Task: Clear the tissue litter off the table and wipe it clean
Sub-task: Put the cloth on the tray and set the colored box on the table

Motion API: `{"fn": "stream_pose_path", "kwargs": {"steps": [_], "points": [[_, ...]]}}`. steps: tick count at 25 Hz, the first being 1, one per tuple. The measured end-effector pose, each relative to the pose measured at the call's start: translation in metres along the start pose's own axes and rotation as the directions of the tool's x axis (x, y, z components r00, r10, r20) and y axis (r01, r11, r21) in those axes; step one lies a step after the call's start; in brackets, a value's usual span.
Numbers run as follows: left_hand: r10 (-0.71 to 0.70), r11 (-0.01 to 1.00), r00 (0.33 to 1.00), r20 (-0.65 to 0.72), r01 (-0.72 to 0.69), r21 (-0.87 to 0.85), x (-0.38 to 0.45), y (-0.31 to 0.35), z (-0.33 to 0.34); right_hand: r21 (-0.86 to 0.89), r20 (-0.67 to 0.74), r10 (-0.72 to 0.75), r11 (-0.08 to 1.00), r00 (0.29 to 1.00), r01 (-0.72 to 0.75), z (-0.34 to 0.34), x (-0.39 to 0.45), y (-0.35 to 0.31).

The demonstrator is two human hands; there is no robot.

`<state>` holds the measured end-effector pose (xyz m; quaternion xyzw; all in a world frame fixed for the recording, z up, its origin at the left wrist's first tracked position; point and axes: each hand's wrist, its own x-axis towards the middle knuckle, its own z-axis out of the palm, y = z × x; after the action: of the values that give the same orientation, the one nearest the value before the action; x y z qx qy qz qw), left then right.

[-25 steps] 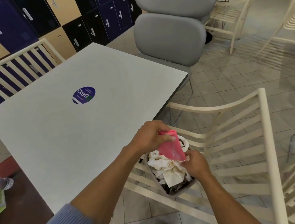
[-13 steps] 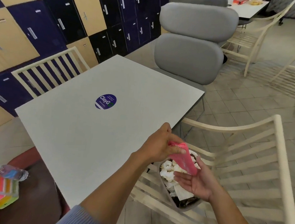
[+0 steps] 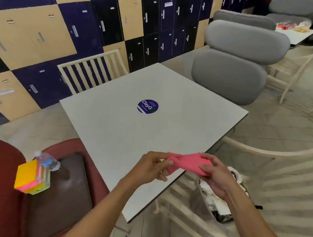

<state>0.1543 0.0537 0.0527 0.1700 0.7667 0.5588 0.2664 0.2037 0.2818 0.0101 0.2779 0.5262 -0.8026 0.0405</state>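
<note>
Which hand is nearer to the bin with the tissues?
Right. The right hand is directly above the bin, holding one end of the pink cloth. The left hand holds the other end over the table edge.

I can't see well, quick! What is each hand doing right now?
Left hand: closed on one end of the pink cloth.
Right hand: closed on the cloth's other end.

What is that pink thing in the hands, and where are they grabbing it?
A pink cloth; left hand pinches one end, right hand grips the other.
</note>
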Motion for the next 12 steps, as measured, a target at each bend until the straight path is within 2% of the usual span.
{"fn": "stream_pose_path", "kwargs": {"steps": [3,5,8,12], "points": [[-0.057,0.983,0.998,-0.038,0.049,-0.18,-0.025,-0.015,-0.031,-0.079,0.054,-0.061,0.995,0.997,0.065,0.048,-0.004,0.0],[-0.104,0.966,0.987,-0.121,0.071,-0.249,-0.037,-0.032,-0.053,-0.163,0.086,-0.089,0.981,0.992,0.103,0.079,-0.005,0.004],[-0.108,0.956,0.956,-0.271,0.025,-0.292,-0.057,-0.06,-0.087,-0.288,0.156,-0.114,0.945,0.981,0.156,0.123,-0.006,0.018],[-0.161,0.935,0.918,-0.362,0.025,-0.354,-0.094,-0.096,-0.133,-0.409,0.199,-0.129,0.89,0.972,0.202,0.182,-0.007,0.045]]}}
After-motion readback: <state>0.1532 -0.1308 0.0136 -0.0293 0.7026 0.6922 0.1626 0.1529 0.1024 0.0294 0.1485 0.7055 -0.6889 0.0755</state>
